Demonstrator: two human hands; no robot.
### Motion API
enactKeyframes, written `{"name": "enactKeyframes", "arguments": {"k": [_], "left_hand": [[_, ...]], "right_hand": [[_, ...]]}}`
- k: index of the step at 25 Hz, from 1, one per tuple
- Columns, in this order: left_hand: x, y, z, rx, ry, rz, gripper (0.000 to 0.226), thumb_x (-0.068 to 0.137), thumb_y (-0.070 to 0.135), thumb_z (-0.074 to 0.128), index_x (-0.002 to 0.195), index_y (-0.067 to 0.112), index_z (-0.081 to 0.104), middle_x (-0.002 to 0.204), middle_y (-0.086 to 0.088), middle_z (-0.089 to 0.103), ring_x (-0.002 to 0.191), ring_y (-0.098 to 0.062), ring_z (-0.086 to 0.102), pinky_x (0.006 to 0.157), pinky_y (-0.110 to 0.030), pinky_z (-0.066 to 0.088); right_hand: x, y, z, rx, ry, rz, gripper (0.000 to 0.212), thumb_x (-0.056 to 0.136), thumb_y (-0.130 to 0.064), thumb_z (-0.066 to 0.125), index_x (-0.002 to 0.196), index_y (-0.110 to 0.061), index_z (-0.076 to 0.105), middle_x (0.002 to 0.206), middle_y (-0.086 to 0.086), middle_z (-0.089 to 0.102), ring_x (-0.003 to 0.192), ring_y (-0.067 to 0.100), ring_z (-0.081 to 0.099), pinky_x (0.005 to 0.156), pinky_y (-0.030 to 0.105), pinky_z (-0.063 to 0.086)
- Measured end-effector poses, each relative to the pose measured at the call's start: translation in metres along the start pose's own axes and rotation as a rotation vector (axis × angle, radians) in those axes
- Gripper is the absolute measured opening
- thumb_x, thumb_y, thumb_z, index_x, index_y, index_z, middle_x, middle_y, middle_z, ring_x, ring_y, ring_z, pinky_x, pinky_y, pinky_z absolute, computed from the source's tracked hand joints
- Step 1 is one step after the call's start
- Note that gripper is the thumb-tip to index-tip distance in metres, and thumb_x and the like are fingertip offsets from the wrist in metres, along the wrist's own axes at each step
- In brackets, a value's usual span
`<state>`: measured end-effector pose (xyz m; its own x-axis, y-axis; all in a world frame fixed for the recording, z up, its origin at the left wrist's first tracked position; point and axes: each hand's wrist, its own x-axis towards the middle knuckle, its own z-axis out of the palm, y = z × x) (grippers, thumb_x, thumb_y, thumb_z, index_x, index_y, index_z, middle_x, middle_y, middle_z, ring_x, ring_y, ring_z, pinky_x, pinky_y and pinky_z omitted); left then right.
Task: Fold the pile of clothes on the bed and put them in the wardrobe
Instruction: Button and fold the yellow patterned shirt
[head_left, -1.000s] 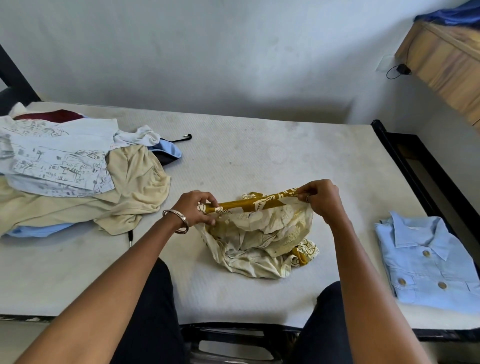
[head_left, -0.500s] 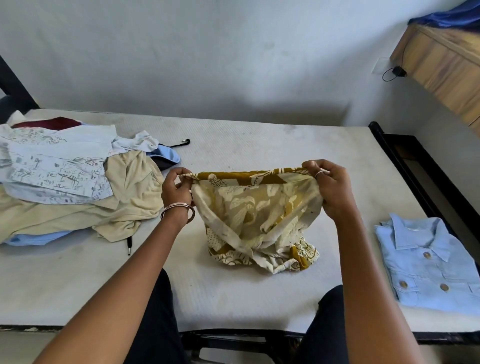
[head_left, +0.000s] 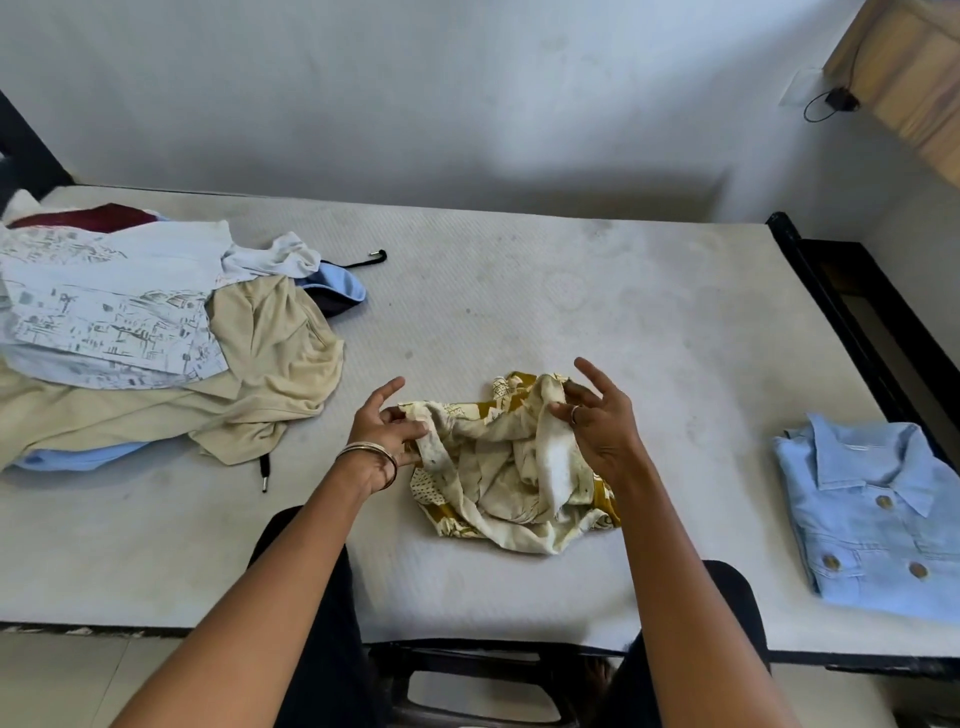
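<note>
On the quilted white bed (head_left: 519, 291), crumpled mustard-and-cream printed garment (head_left: 511, 467), left hand (head_left: 384, 431) and right hand (head_left: 597, 421) fingers pinching its soft folds, folded blue buttoned shirt (head_left: 878, 514) right.

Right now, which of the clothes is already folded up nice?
The light blue button shirt at the bed's right edge. It lies flat and squared, collar up. The mustard-and-cream garment in the hands is crumpled, and the pile on the left is jumbled.

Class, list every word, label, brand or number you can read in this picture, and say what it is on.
None can be read. The printed shirt on the pile carries sketch-like drawings, no legible words. The yellow garment shows only a pattern. The blue shirt has plain buttons.
</note>
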<state>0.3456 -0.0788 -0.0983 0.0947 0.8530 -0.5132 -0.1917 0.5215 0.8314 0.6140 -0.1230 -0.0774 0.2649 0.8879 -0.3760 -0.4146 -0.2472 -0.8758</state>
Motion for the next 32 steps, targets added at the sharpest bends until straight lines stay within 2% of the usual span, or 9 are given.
{"name": "enactKeyframes", "arguments": {"k": [3,8,13,15,18,22,25,29,32], "left_hand": [[0.01,-0.005,0.005,-0.027,0.033,0.078,0.088,0.074,-0.024,0.063,0.139,0.031,0.042,0.11,-0.015,0.054,0.098,-0.03,0.062,0.068,-0.046,0.058],[0.028,-0.054,0.008,0.15,0.164,-0.158,0.095,0.073,-0.012,0.074,0.145,0.029,0.027,0.123,-0.008,0.052,0.11,-0.031,0.058,0.082,-0.052,0.054],[0.036,-0.098,0.019,0.096,0.332,-0.291,0.036,0.072,-0.007,0.074,0.107,-0.003,0.064,0.08,-0.013,0.067,0.064,-0.024,0.063,0.051,-0.029,0.056],[0.038,-0.099,0.023,0.011,0.393,-0.295,0.017,0.078,-0.008,0.069,0.093,0.0,0.067,0.069,-0.011,0.063,0.056,-0.021,0.058,0.039,-0.019,0.047],[0.039,-0.095,0.025,-0.122,0.439,-0.302,0.011,0.08,-0.004,0.07,0.078,0.005,0.064,0.07,-0.013,0.064,0.054,-0.021,0.06,0.043,-0.023,0.049],[0.034,-0.082,0.02,-0.14,0.412,-0.284,0.006,0.084,0.008,0.07,0.08,0.007,0.066,0.071,-0.013,0.066,0.056,-0.024,0.062,0.051,-0.028,0.05],[0.026,-0.073,0.019,-0.084,0.391,-0.182,0.005,0.082,0.01,0.072,0.084,0.008,0.067,0.072,-0.012,0.066,0.056,-0.024,0.061,0.048,-0.026,0.05],[0.014,-0.061,0.028,0.19,0.438,0.046,0.015,0.07,0.015,0.083,0.082,0.015,0.075,0.07,-0.002,0.068,0.066,-0.021,0.061,0.068,-0.036,0.057],[0.0,-0.052,0.045,0.238,0.362,0.134,0.019,0.066,0.011,0.086,0.077,0.018,0.072,0.072,-0.004,0.071,0.062,-0.018,0.064,0.069,-0.035,0.059]], "right_hand": [[0.007,0.005,0.004,-0.026,0.013,-0.06,0.081,0.08,0.029,0.05,0.145,-0.019,0.041,0.108,0.01,0.059,0.093,0.021,0.06,0.094,0.037,0.052],[0.021,0.063,-0.004,-0.545,0.265,0.051,0.06,0.086,0.001,0.065,0.14,-0.019,0.045,0.114,0.009,0.065,0.109,0.025,0.062,0.089,0.043,0.055],[0.022,0.085,-0.013,-0.593,0.529,0.109,0.037,0.09,-0.007,0.067,0.125,-0.004,0.059,0.106,0.01,0.067,0.097,0.022,0.062,0.065,0.022,0.045],[0.025,0.083,-0.012,-0.645,0.477,0.121,0.034,0.083,-0.015,0.077,0.11,0.003,0.067,0.103,0.016,0.072,0.098,0.028,0.066,0.074,0.035,0.052],[0.03,0.088,-0.005,-0.766,0.435,0.175,0.033,0.075,-0.021,0.084,0.102,-0.004,0.074,0.094,0.009,0.075,0.097,0.027,0.068,0.085,0.042,0.052],[0.027,0.081,0.005,-0.458,0.519,0.252,0.017,0.073,-0.009,0.081,0.082,0.004,0.073,0.073,0.017,0.07,0.072,0.022,0.062,0.062,0.03,0.045],[0.016,0.067,0.012,-0.515,0.482,0.099,0.01,0.079,-0.01,0.076,0.079,-0.009,0.066,0.07,0.004,0.061,0.067,0.019,0.055,0.055,0.025,0.04],[0.003,0.048,0.028,-0.77,0.23,-0.161,0.018,0.078,-0.005,0.078,0.079,-0.014,0.062,0.072,-0.004,0.062,0.065,0.008,0.056,0.054,0.012,0.042],[-0.004,0.046,0.043,-0.78,0.036,-0.156,0.009,0.08,-0.008,0.078,0.084,-0.007,0.071,0.078,0.004,0.071,0.071,0.017,0.067,0.065,0.027,0.057]]}}
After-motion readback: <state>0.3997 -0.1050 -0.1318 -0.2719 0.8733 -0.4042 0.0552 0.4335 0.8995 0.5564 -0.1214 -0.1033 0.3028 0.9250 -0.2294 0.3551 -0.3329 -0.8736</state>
